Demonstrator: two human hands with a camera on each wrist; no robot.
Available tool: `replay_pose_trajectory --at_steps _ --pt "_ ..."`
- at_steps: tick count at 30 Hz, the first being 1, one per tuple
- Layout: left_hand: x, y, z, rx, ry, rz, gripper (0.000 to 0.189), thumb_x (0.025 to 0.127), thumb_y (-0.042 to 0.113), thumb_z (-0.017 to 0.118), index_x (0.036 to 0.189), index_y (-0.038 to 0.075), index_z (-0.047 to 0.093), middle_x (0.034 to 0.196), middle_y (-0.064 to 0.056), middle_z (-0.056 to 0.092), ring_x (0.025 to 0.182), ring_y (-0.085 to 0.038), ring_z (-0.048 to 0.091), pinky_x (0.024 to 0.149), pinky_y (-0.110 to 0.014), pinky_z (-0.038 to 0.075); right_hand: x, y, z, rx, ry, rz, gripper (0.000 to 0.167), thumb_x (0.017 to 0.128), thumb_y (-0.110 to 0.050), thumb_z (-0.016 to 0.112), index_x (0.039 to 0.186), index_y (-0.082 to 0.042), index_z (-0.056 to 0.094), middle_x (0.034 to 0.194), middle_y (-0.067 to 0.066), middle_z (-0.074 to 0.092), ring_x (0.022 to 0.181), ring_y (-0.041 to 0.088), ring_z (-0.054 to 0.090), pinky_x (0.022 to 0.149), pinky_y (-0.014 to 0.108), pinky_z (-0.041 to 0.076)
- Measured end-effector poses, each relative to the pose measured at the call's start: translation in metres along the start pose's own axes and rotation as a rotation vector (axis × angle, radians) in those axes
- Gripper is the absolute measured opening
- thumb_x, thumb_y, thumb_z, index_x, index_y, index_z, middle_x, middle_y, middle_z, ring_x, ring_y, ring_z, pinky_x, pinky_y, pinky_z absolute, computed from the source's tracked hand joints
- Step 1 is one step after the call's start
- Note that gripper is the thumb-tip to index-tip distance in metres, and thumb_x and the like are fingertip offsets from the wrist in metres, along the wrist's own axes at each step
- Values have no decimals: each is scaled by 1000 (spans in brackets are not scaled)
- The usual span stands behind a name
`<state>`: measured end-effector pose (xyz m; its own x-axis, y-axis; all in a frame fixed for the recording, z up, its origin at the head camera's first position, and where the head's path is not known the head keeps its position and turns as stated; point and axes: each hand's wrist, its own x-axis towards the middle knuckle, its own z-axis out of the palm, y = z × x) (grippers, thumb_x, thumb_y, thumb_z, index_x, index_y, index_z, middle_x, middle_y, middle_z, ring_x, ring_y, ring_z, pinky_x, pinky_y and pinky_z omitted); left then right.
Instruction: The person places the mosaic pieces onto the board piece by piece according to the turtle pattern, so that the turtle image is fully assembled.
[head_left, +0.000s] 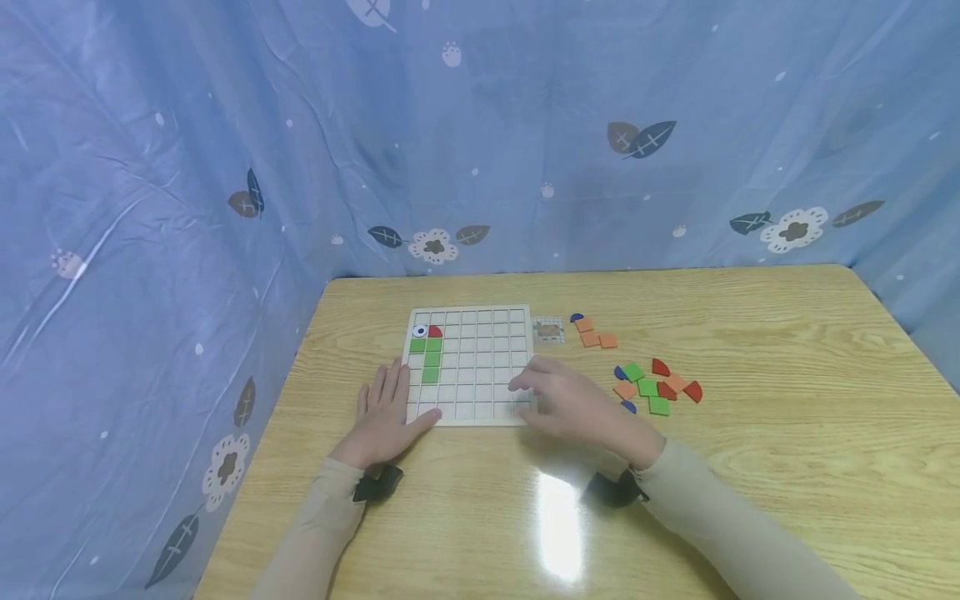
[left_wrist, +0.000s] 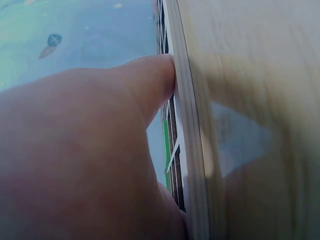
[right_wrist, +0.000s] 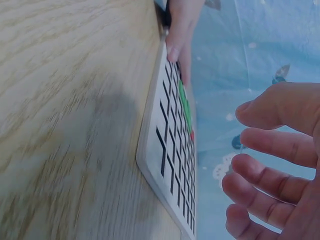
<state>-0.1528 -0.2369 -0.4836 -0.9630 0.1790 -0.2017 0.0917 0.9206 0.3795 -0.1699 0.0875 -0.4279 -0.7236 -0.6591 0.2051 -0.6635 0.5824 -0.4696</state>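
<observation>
Brace white gridded wooden board (head_left: 486, 360), mid-frame, with left-hand grip (head_left: 384, 423) (thumb spread); pinch loose green square tiles (head_left: 648, 387), right of centre, edgewise with right-hand grip (head_left: 568, 402), fingers parted, empty.

The left hand (head_left: 381, 423) is lying palm down with fingers (head_left: 392, 382) straight and thumb (head_left: 424, 420) angling outward, while the right hand (head_left: 573, 404) is hovering, its fingers bending loosely.
</observation>
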Motion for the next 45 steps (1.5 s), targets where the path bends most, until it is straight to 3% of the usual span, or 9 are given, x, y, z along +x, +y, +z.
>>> replay_pose_trajectory --at_steps 9,17,22,31,41,45 --pt "0 0 0 2 -15 -5 105 101 68 47 166 1 -2 175 -16 -11 161 -41 -13 125 -68 -5 -25 13 -12 14 42 17 30 88 -8 78 117 -6 75 114 6 69 96 22 69 84 38 60" --pt "2 -1 1 8 -29 -7 105 101 69 45 166 1 -4 175 -15 -13 161 -40 -14 125 -68 -6 -43 31 -24 -8 122 1 31 82 1 80 112 -3 74 110 8 70 89 26 70 77 37 60" --pt "2 1 -1 -3 -29 -10 106 101 69 46 166 1 -3 175 -16 -13 161 -41 -15 125 -67 -7 -52 40 -39 6 105 98 33 86 -3 78 118 -3 73 117 10 68 93 27 68 75 36 58" --pt "1 2 -2 -21 -14 0 105 102 66 48 166 -1 0 175 -19 -10 161 -43 -12 124 -68 -5 -58 61 -66 -28 134 224 31 93 -8 72 124 -5 71 113 11 68 95 29 67 72 38 54" --pt "2 1 -3 8 -39 -12 106 101 68 46 166 0 -4 175 -17 -13 160 -42 -14 124 -69 -6 -64 79 -76 -48 141 258 34 93 -6 73 127 -4 70 116 15 67 97 31 66 69 37 54" --pt "2 1 -3 3 -33 -12 106 101 67 47 166 0 -3 175 -17 -13 160 -42 -14 125 -69 -6 -66 87 -75 -49 133 255 33 93 -3 70 125 -1 70 113 16 67 90 27 64 67 34 52"
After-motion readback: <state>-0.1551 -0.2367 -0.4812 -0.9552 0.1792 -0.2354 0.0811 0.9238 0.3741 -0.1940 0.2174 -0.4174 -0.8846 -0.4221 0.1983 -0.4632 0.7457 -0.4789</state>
